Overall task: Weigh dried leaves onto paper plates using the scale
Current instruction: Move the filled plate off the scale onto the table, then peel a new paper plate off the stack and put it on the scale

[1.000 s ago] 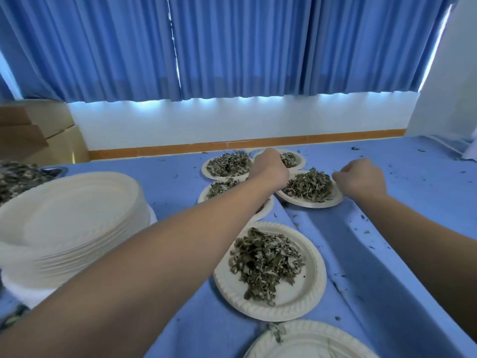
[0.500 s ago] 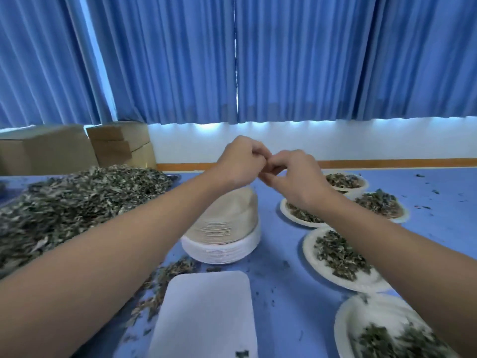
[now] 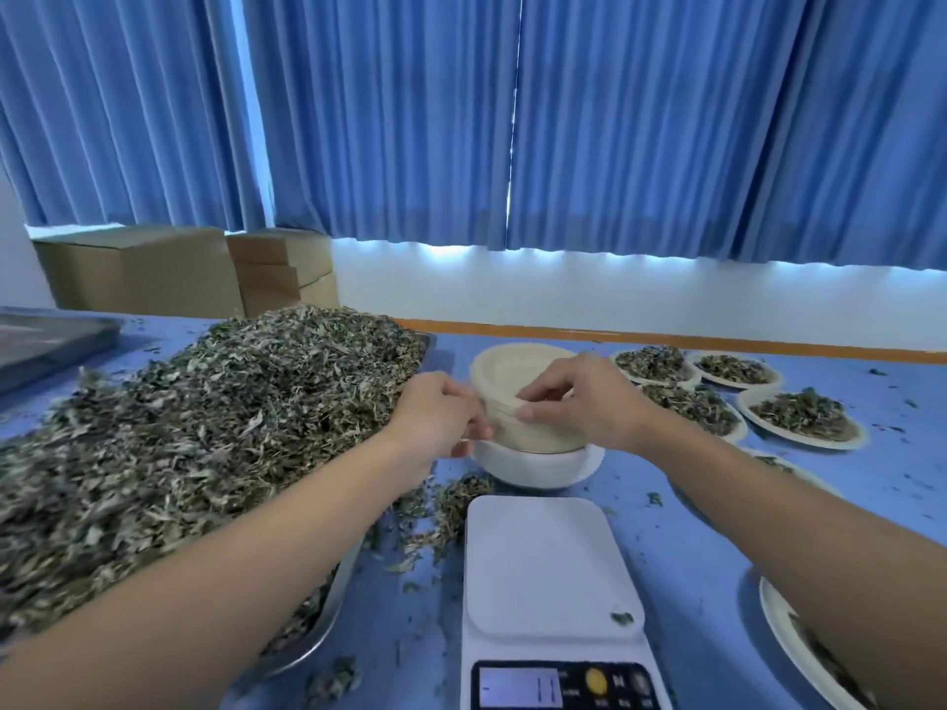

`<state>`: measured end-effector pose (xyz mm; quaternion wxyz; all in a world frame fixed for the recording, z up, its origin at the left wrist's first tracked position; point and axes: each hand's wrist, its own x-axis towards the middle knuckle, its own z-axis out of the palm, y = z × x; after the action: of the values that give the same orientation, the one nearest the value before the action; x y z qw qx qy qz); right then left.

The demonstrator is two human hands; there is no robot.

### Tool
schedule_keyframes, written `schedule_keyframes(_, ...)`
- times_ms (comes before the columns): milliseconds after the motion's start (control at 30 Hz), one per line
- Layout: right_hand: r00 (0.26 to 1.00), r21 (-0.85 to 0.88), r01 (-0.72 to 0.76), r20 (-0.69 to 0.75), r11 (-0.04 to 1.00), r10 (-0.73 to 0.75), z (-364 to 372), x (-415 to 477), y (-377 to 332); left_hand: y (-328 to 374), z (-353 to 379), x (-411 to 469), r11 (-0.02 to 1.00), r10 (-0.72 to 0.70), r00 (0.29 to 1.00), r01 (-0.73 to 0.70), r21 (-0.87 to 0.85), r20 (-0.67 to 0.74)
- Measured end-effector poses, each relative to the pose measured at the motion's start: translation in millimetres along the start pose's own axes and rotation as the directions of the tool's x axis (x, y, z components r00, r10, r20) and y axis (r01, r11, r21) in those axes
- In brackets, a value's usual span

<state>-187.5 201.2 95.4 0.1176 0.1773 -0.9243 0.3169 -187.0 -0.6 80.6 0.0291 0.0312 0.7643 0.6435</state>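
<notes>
Lower now, left hand (image 3: pixel 435 417) and right hand (image 3: pixel 589 402), fingers (image 3: pixel 538 392) pinched on plate stack (image 3: pixel 512 363) rim.

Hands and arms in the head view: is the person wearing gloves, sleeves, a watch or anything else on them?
Nothing is worn on them. The left hand and the right hand are bare: no gloves, and no rings show. The left forearm and the right forearm are bare right to the picture's edge, with no sleeve, watch or wristband in sight.

The scale (image 3: pixel 551 561) display is unreadable, its front cut off below.
</notes>
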Motion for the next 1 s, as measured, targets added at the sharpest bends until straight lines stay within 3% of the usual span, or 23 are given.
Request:
schedule_keyframes(133,0.995,0.152,-0.087,0.051,0.985,0.08,-6.1,8.0,2.6,-7.2,8.8,-5.1,0.963,-0.039,0.988,0.076,-0.259,0.146)
schedule_keyframes(400,0.989,0.245,-0.141,0.074,0.959,0.127,-8.7,13.2,7.7,-10.3,21.7,1.1,0.869,-0.125,0.985,0.168,-0.466,0.123)
schedule_keyframes(1000,0.985,0.278,-0.144,0.135,0.95,0.109,-16.9,10.2,3.8,-11.6,29.5,2.8,0.752,-0.189,0.972,0.236,-0.616,0.143)
